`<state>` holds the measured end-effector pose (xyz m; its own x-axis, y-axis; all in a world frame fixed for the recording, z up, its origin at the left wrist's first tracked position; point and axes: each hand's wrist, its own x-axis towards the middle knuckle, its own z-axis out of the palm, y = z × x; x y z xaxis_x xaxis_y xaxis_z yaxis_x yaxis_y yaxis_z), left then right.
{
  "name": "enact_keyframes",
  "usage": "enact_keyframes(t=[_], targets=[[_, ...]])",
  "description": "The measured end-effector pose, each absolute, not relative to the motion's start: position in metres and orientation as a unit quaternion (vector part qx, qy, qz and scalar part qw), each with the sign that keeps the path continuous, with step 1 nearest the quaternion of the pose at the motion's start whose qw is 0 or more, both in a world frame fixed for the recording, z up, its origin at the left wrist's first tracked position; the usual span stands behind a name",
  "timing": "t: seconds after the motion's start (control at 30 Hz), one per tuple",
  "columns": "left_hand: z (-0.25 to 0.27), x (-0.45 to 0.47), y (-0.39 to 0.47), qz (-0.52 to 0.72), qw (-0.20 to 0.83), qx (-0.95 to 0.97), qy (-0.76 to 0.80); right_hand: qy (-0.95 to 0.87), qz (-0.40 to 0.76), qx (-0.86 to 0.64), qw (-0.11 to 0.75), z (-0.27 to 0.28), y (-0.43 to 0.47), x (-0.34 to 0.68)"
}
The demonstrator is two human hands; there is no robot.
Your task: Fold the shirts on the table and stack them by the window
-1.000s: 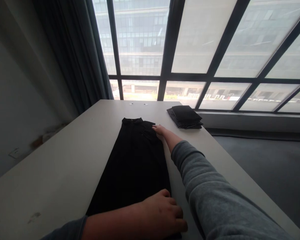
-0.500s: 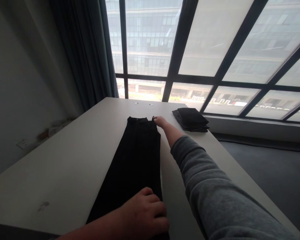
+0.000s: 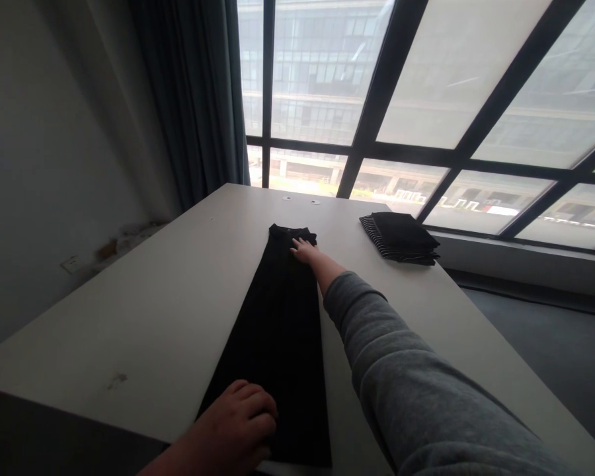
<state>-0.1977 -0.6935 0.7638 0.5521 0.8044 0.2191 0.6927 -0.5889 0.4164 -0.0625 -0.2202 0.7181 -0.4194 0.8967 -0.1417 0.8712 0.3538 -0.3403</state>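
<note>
A pair of black trousers (image 3: pixel 282 330), laid flat and lengthwise, stretches along the white table (image 3: pixel 178 284) with the waistband at the far end. Just below the waistband, my right hand (image 3: pixel 305 251) lies on the cloth with its fingers spread, holding nothing. Over the near part of the legs is my left hand (image 3: pixel 240 420), its fingers curled together and their tips hidden. Whether cloth is pinched in it does not show.
Folded dark clothes (image 3: pixel 401 238), some striped, are stacked at the table's right edge. Behind the table are large windows (image 3: pixel 317 73) and a dark curtain (image 3: pixel 193 99). A wall socket (image 3: pixel 70 264) is on the left.
My right hand has come off the waistband's corner and now lies flat slightly nearer me. My left hand has shifted left from the trousers' right edge. The view has turned slightly left.
</note>
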Motion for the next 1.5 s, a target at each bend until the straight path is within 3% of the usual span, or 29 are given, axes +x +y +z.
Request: enact_keyframes(t=[0.17, 0.3, 0.43, 0.57, 0.7, 0.9, 1.1, 1.27, 1.5], targets=[[0.775, -0.211, -0.702, 0.186, 0.198, 0.865, 0.422, -0.827, 0.139, -0.540, 0.073, 0.715, -0.249, -0.064], [0.769, -0.232, -0.713, 0.175, 0.152, 0.874, 0.428, -0.851, 0.096, -0.481, 0.189, 0.723, -0.308, -0.047], [0.749, -0.263, -0.728, 0.168, 0.106, 0.859, 0.473, -0.897, 0.122, -0.330, 0.266, 0.740, -0.408, 0.004], [0.732, -0.281, -0.738, 0.173, 0.063, 0.863, 0.470, -0.953, 0.214, -0.171, 0.132, 0.758, -0.526, 0.062], [0.723, -0.276, -0.748, 0.193, 0.028, 0.876, 0.442, -0.941, 0.273, -0.201, -0.010, 0.762, -0.614, 0.094], [0.728, -0.262, -0.767, 0.206, 0.020, 0.890, 0.407, -0.927, 0.266, -0.261, -0.039, 0.759, -0.666, 0.108], [0.745, -0.254, -0.780, 0.304, 0.081, 0.871, 0.376, -0.940, 0.253, -0.221, 0.065, 0.753, -0.687, 0.123], [0.768, -0.245, -0.785, 0.324, 0.128, 0.861, 0.370, -0.892, 0.354, -0.201, 0.195, 0.766, -0.698, 0.133], [0.789, -0.238, -0.737, 0.346, 0.157, 0.793, 0.475, -0.784, 0.423, -0.379, 0.250, 0.790, -0.662, 0.119]])
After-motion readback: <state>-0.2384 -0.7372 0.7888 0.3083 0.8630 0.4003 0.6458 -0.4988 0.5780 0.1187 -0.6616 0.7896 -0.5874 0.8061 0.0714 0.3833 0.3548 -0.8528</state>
